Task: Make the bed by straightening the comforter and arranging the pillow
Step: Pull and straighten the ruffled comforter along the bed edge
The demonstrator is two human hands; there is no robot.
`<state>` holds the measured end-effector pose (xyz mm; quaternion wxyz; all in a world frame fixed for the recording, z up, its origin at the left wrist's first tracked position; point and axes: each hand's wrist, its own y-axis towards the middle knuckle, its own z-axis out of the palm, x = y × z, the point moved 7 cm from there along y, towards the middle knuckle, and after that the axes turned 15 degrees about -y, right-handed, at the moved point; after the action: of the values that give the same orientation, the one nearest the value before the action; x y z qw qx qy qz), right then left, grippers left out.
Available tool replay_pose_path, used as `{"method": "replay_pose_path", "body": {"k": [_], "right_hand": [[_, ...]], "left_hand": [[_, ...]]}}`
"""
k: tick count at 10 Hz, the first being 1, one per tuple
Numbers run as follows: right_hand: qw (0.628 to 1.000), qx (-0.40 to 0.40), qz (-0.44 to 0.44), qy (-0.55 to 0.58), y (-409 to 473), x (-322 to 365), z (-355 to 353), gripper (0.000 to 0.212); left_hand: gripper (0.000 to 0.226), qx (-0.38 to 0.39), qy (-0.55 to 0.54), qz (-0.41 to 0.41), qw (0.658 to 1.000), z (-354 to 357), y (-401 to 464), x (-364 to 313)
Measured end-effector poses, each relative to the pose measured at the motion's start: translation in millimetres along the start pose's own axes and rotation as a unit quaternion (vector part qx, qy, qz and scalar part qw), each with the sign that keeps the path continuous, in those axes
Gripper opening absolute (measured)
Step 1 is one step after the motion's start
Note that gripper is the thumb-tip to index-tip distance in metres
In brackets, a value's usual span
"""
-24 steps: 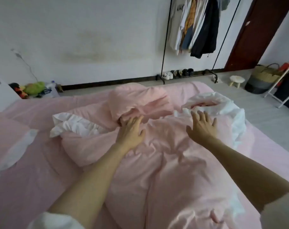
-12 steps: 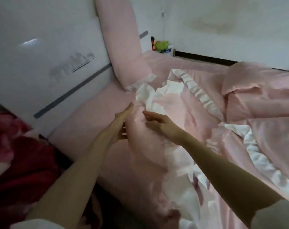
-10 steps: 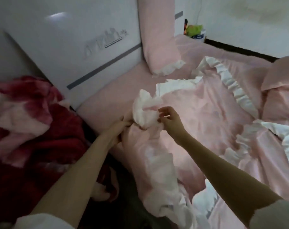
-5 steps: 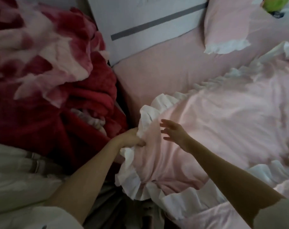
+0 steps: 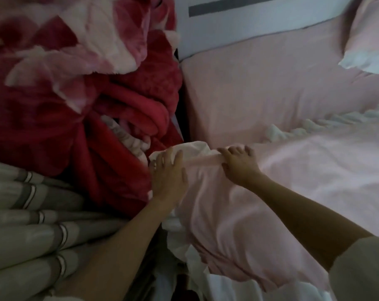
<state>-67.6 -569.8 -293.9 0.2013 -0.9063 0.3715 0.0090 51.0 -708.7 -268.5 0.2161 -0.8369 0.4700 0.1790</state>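
The pink comforter [image 5: 303,170] with a white ruffled border lies over the near half of the bed, its corner at the bed's left edge. My left hand [image 5: 169,172] lies flat with fingers spread on that white corner ruffle. My right hand [image 5: 238,164] pinches a fold of the pink fabric just to the right of the corner. A pink pillow [image 5: 370,38] with a white frill leans at the top right against the headboard. Bare pink sheet [image 5: 260,88] shows between the pillow and the comforter's edge.
A red and white fleece blanket [image 5: 75,83] is heaped left of the bed. Below it lies grey-striped beige bedding [image 5: 32,224]. A white headboard [image 5: 238,25] with a grey stripe runs along the top. A dark gap separates the bed from the blanket pile.
The view swung from the bed's foot to its head-side left corner. My hands drew the comforter's corner out toward the bed's edge; the right hand closed on the fabric and the left flattened.
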Motion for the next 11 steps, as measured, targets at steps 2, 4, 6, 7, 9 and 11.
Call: {"method": "replay_pose_path", "body": {"k": [2, 4, 6, 7, 9, 11], "right_hand": [[0.999, -0.024, -0.008, -0.037, 22, -15, 29, 0.065], [0.997, 0.004, 0.077, -0.018, 46, -33, 59, 0.045], [0.951, -0.291, 0.064, 0.084, 47, -6, 9, 0.033], [0.981, -0.188, 0.039, 0.037, 74, 1, 22, 0.030], [0.990, -0.126, 0.035, 0.058, 88, -9, 37, 0.047], [0.986, 0.102, 0.129, -0.026, 82, -89, 48, 0.069]], "left_hand": [[0.066, 0.194, -0.249, -0.173, 0.933, 124, 14, 34], [0.071, 0.176, -0.485, -0.250, 0.819, 187, 59, 29], [0.040, 0.085, -0.451, -0.304, 0.835, 232, 99, 99], [0.036, 0.034, -0.359, -0.317, 0.877, 185, 107, 96], [0.034, -0.016, -0.412, -0.130, 0.902, 153, 120, 57], [0.054, 0.110, -0.361, -0.060, 0.924, 142, 141, 15]]}}
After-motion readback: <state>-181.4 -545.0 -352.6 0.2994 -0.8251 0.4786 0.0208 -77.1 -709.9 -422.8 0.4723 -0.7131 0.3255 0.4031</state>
